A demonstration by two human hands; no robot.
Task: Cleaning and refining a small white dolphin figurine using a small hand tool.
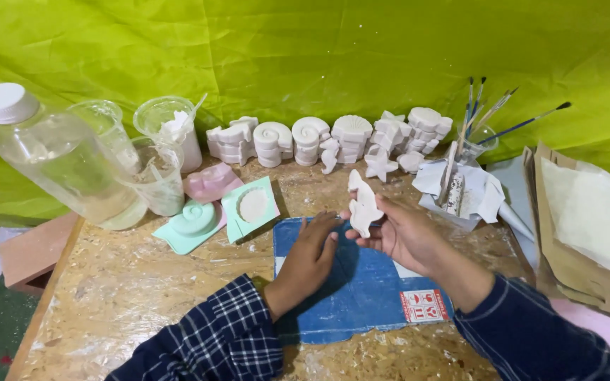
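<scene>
Here my right hand (405, 234) holds a white plaster figure (363, 204), a slim seahorse-like shape, standing nearly upright just above the far edge of the blue mat (361, 289); my thumb and fingertips are pinched on its lower half, the rest of it sticking up free. My left hand (310, 259) lies palm down on the blue mat, fingers together and stretched flat, gripping nothing, its fingertips close to the figure's base. The mat lies on a chipboard table (128, 289). Just left of the mat sit two mint-green moulds, one shell-shaped (193, 221) and one square with a round white cast in it (251, 207), and a pink mould (210, 182) lies behind them. Farther left of the mat are clear plastic cups (158, 144) and a big clear bottle with a white cap (58, 156). Beyond the mat, against the green backdrop (319, 49), stand stacked white plaster casts of shells and starfish (330, 140). To the mat's far right is a cup of paintbrushes (480, 130) above crumpled paper, and brown cardboard (587, 261) at the table's right edge.
</scene>
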